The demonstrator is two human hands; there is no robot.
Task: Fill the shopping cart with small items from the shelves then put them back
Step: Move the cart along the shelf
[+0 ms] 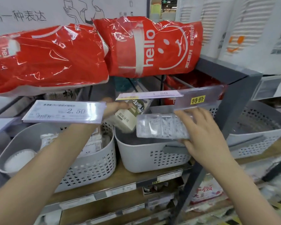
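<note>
The left hand (115, 108), partly hidden behind a price tag (64, 112), grips a cream box (128, 117) tilted over the far left corner of the middle basket (152, 158). The right hand (201, 135) pinches the right end of a clear plastic pack (162, 126), thumb beneath and fingers spread on top, holding it flat above the same basket. Red bags (146, 46) lie on the shelf above, and another basket (88, 168) sits just left.

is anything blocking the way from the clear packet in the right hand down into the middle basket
Nothing visible blocks it. The right hand holds the clear packet just above the middle basket, whose open top lies directly below. The cream box in the left hand hangs over the basket's left side, beside the packet.
</note>
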